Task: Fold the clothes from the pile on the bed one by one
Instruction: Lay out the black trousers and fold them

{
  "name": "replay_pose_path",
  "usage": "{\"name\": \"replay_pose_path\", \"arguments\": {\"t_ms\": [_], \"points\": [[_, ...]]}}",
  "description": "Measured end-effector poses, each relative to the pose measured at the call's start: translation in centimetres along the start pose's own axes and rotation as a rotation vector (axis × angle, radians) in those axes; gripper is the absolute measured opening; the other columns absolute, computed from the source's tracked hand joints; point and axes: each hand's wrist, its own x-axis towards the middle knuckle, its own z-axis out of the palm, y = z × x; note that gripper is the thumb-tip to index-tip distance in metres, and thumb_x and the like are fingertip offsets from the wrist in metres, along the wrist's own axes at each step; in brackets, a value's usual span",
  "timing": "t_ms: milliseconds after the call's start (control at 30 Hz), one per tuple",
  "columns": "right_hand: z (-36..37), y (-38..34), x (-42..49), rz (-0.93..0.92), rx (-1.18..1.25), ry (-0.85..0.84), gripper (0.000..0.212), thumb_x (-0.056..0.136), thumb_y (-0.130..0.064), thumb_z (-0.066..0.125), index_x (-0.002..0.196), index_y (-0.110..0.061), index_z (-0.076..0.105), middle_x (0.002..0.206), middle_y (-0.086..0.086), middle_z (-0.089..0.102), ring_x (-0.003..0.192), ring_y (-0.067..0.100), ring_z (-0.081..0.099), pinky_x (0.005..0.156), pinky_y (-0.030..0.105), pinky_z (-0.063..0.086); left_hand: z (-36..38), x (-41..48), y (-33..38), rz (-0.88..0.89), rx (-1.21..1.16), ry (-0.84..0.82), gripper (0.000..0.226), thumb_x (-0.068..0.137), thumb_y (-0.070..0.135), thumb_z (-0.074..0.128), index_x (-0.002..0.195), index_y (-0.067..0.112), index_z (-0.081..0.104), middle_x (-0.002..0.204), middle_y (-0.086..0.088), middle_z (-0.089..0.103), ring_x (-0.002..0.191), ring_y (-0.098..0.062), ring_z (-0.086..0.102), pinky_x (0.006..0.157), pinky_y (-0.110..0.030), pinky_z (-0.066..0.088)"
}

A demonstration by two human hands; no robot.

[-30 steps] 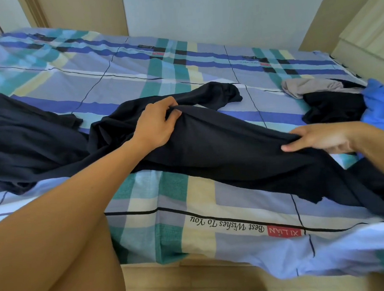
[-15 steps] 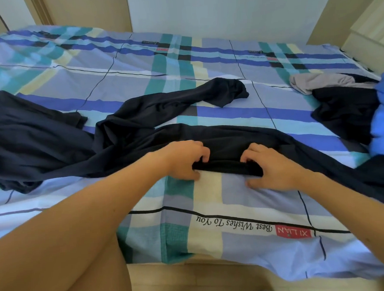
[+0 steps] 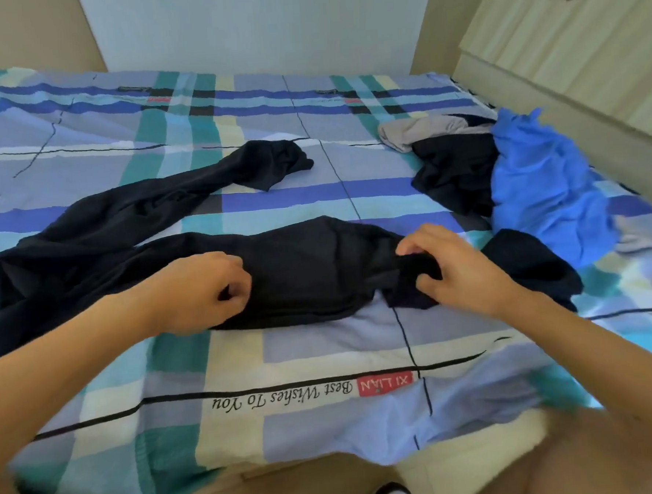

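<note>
Right hand pinched a bunched end of the long black fabric garment, thumb below and fingers above, closed on the cloth. Left hand curled into a loose fist at about nine o'clock from the right one, knuckles resting on the same garment; whether any cloth was caught inside the fist could not be told. Between the two hands lay a doubled, flattened band of the black cloth, its near edge straight across the checked bedsheet in blue, teal and cream.

From the left hand outward toward nine and ten o'clock, spread the rest of the garment in rumpled folds, with one long leg or sleeve reaching up toward twelve o'clock and ending in a crumpled cuff near the middle of the bed. At three o'clock from the right hand, just beside the wrist, sat another dark fabric piece; whether joined to the held garment could not be told.

Farther out at one to two o'clock lay the pile: a bright blue cloth, a crumpled black item touching its left side, and a grey garment at the far edge. Printed on the sheet at six o'clock, upside down, a red label and script lettering. Beyond the pile at two o'clock stood a pale wooden cabinet.
</note>
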Motion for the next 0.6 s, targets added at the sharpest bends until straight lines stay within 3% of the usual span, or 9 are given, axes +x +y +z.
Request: {"name": "replay_pose_path", "arguments": {"t_ms": [67, 167, 267, 333, 400, 467, 533, 600], "points": [[-1.8, 3.0, -1.1, 0.146, -0.114, 0.056, 0.041, 0.075, -0.013, 0.073, 0.11, -0.024, 0.058, 0.106, -0.005, 0.053, 0.104, 0.018, 0.053, 0.092, 0.04, 0.047, 0.0, 2.3, 1.6, 0.052, -0.047, 0.116, 0.018, 0.09, 0.038, 0.05, 0.078, 0.033, 0.063, 0.086, 0.015, 0.054, 0.087, -0.003, 0.051, 0.076, -0.033, 0.05], [-3.2, 6.4, -2.7, 0.328, -0.354, -0.117, 0.041, 0.073, -0.032, 0.077, 0.108, -0.029, 0.055, 0.109, -0.005, 0.051, 0.104, 0.021, 0.053, 0.09, 0.042, 0.045, 0.2, 7.2, 5.0, 0.135, -0.198, 0.23, 0.022, 0.087, 0.043, 0.045, 0.084, 0.033, 0.064, 0.092, 0.014, 0.057, 0.092, -0.009, 0.053, 0.083, -0.038, 0.049], [-3.1, 8.7, -4.3, 0.389, -0.509, -0.114, 0.026, 0.08, -0.03, 0.069, 0.104, -0.024, 0.059, 0.106, -0.002, 0.055, 0.104, 0.025, 0.055, 0.083, 0.038, 0.042, 0.9, 12.9, 8.7, 0.195, -0.271, 0.291, 0.016, 0.09, 0.029, 0.054, 0.1, 0.027, 0.066, 0.102, 0.007, 0.059, 0.1, -0.018, 0.053, 0.092, -0.042, 0.047], [-3.4, 9.8, -4.9, 0.414, -0.573, -0.05, 0.015, 0.086, -0.025, 0.063, 0.1, -0.021, 0.063, 0.101, 0.001, 0.058, 0.101, 0.029, 0.057, 0.079, 0.038, 0.042, 1.6, 16.2, 11.0, 0.191, -0.229, 0.276, 0.027, 0.091, 0.024, 0.059, 0.118, 0.022, 0.063, 0.116, 0.001, 0.058, 0.109, -0.023, 0.052, 0.097, -0.044, 0.044], [-4.3, 10.6, -5.0, 0.483, -0.432, 0.04, 0.004, 0.09, -0.023, 0.06, 0.093, -0.02, 0.063, 0.094, 0.003, 0.063, 0.093, 0.029, 0.058, 0.074, 0.037, 0.043, 2.1, 18.9, 12.8, 0.158, -0.151, 0.215, 0.042, 0.093, 0.03, 0.059, 0.134, 0.02, 0.053, 0.13, -0.003, 0.054, 0.12, -0.026, 0.048, 0.103, -0.045, 0.039], [-6.1, 11.3, -4.5, 0.556, -0.101, 0.124, 0.008, 0.093, -0.019, 0.062, 0.085, -0.02, 0.06, 0.082, 0.004, 0.066, 0.081, 0.024, 0.059, 0.073, 0.034, 0.046, 2.4, 20.9, 13.7, 0.099, -0.093, 0.137, 0.05, 0.095, 0.038, 0.057, 0.14, 0.018, 0.045, 0.132, -0.005, 0.052, 0.123, -0.029, 0.048, 0.105, -0.046, 0.036], [-8.8, 12.0, -2.9, 0.573, 0.056, 0.141, 0.015, 0.094, -0.017, 0.063, 0.08, -0.02, 0.061, 0.072, 0.001, 0.061, 0.07, 0.015, 0.054, 0.068, 0.019, 0.043, 2.6, 22.4, 14.0, 0.061, -0.055, 0.101, 0.044, 0.097, 0.04, 0.054, 0.134, 0.017, 0.048, 0.121, -0.006, 0.058, 0.116, -0.029, 0.052, 0.101, -0.045, 0.036], [-11.3, 12.8, -0.7, 0.571, 0.033, 0.143, 0.011, 0.095, -0.019, 0.064, 0.084, -0.017, 0.064, 0.072, -0.004, 0.059, 0.067, 0.007, 0.052, 0.067, 0.011, 0.041, 2.5, 23.3, 14.0, 0.024, -0.063, 0.13, 0.031, 0.099, 0.037, 0.051, 0.121, 0.015, 0.057, 0.111, -0.006, 0.062, 0.107, -0.03, 0.057, 0.097, -0.044, 0.038]]}}
